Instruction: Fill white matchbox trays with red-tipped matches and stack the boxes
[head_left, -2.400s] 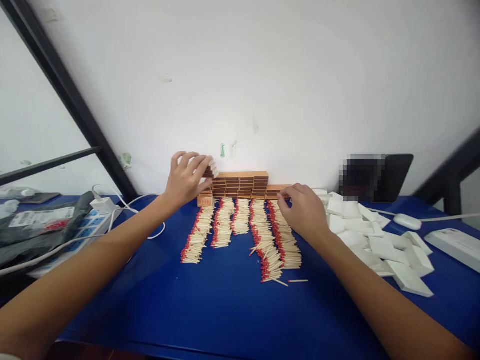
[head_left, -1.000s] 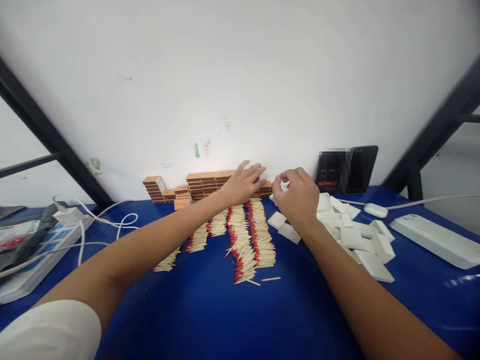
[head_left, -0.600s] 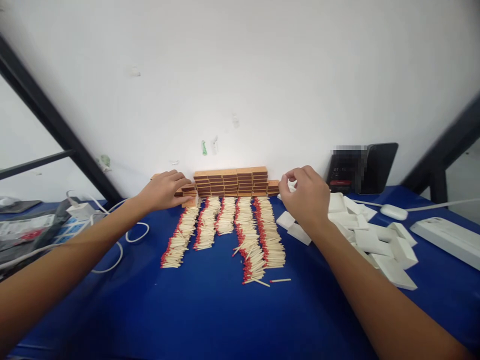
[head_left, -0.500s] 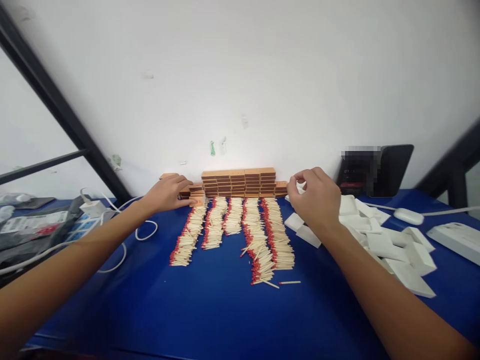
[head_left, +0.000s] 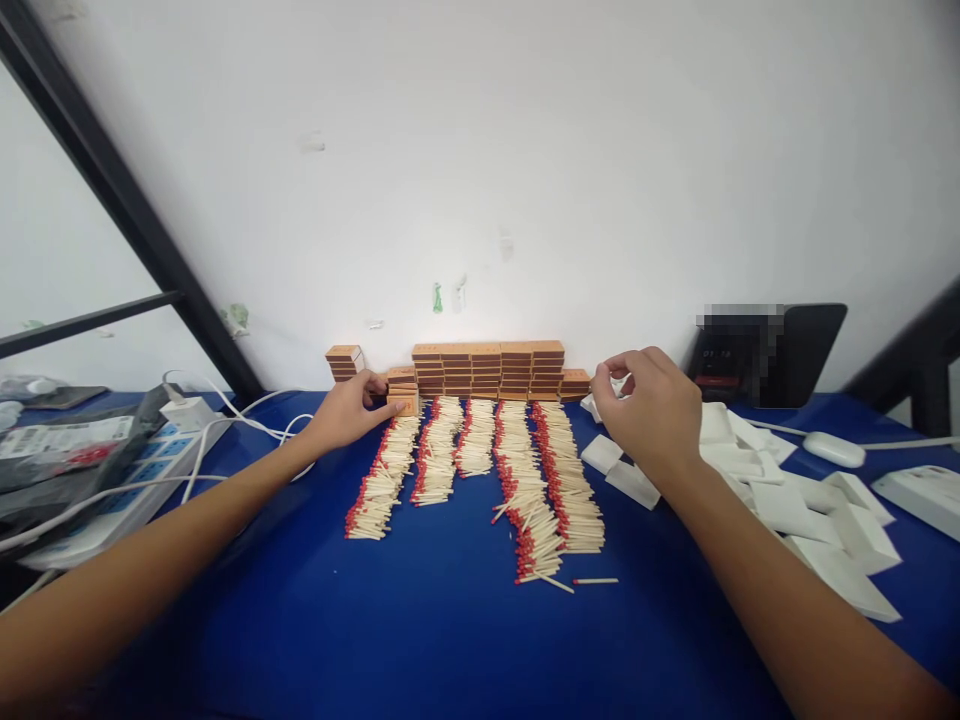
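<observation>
At the left end of the matchbox wall, my left hand (head_left: 349, 412) grips a matchbox (head_left: 403, 403), its thumb on the box's near side. Behind it rises the wall of stacked orange-brown matchboxes (head_left: 487, 370), against the white wall. My right hand (head_left: 651, 412) hovers past the wall's right end, thumb and forefinger curled together; whether anything is between them is hidden. Rows of loose red-tipped matches (head_left: 517, 470) lie in front of the boxes. One single match (head_left: 596, 581) lies apart at the near right.
White paper matchbox trays (head_left: 802, 505) are heaped at the right. A dark phone (head_left: 802, 350) leans on the wall. A white power strip (head_left: 139, 490) with cables lies at the left. A small matchbox stack (head_left: 344, 362) stands behind my left hand.
My left hand has drawn lower and turned, bringing the small stack behind it into view. The right hand keeps its curled pose. The whole view has shifted slightly.
</observation>
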